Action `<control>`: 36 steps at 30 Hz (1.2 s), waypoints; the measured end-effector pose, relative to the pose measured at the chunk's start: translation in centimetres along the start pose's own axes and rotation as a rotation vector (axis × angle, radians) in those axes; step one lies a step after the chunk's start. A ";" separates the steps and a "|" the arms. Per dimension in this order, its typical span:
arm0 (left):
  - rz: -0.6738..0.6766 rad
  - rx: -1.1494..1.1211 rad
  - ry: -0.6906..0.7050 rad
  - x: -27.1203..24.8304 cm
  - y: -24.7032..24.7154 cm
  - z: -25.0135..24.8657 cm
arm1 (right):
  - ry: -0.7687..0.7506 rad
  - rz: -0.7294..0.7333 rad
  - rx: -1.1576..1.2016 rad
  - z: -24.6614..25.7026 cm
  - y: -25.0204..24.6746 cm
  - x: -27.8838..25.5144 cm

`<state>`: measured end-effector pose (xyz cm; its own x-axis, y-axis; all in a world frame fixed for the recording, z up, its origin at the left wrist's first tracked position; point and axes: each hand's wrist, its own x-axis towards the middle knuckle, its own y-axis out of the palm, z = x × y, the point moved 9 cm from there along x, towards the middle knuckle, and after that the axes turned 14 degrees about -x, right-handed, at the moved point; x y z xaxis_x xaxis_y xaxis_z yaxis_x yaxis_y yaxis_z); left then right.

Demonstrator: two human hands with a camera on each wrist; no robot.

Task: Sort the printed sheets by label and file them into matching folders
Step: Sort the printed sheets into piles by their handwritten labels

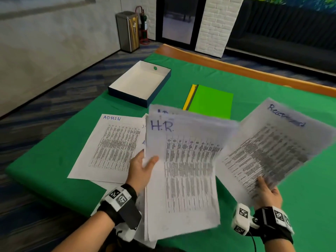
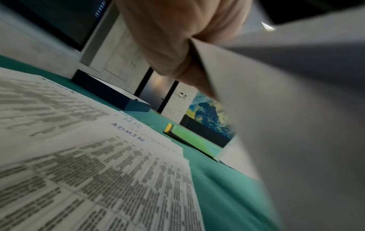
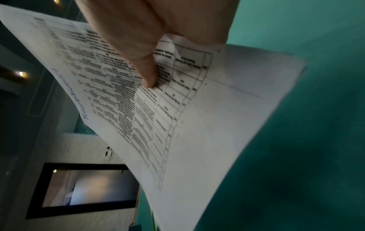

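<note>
My left hand [image 1: 141,169] pinches the H.R. stack [image 1: 181,171] by its left edge, above the table's [image 1: 54,157] near edge. My right hand [image 1: 267,192] pinches one Recruitment sheet [image 1: 276,142] at its bottom edge, airborne. Light, floppy paper; I'd grip edges, support underneath. Folders [image 1: 211,100] sit mid-table.

The surface [image 1: 272,84] is covered with a green cloth, and a bare wooden edge shows along its far side. Toward the far left corner sits an open, shallow box [image 1: 140,83], dark blue outside and white inside. Right of it lies a bright green folder [image 1: 211,101] stacked on a yellow folder [image 1: 189,96] whose edge peeks out at the left. Nearer, at the left, loose printed sheets lie overlapping, the top sheet [image 1: 111,148] hand-labelled ADMIN.
</note>
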<state>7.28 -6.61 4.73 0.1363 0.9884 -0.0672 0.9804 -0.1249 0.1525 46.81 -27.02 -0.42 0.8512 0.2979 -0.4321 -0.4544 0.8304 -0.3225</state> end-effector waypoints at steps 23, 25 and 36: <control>0.359 0.192 -0.178 -2.9 5.9 6.6 | 0.061 0.409 0.019 -5.0 7.1 -5.4; 0.396 0.167 -0.236 -3.0 6.2 7.1 | 0.021 0.396 -0.002 -4.7 7.3 -5.5; 0.415 0.071 -0.274 -3.4 5.3 7.8 | -0.032 0.321 -0.160 -4.0 7.2 -6.0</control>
<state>13.11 -11.32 -1.89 0.5398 0.7962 -0.2733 0.8416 -0.5176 0.1545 37.34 -24.72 -3.49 0.6649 0.5487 -0.5068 -0.7333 0.6085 -0.3033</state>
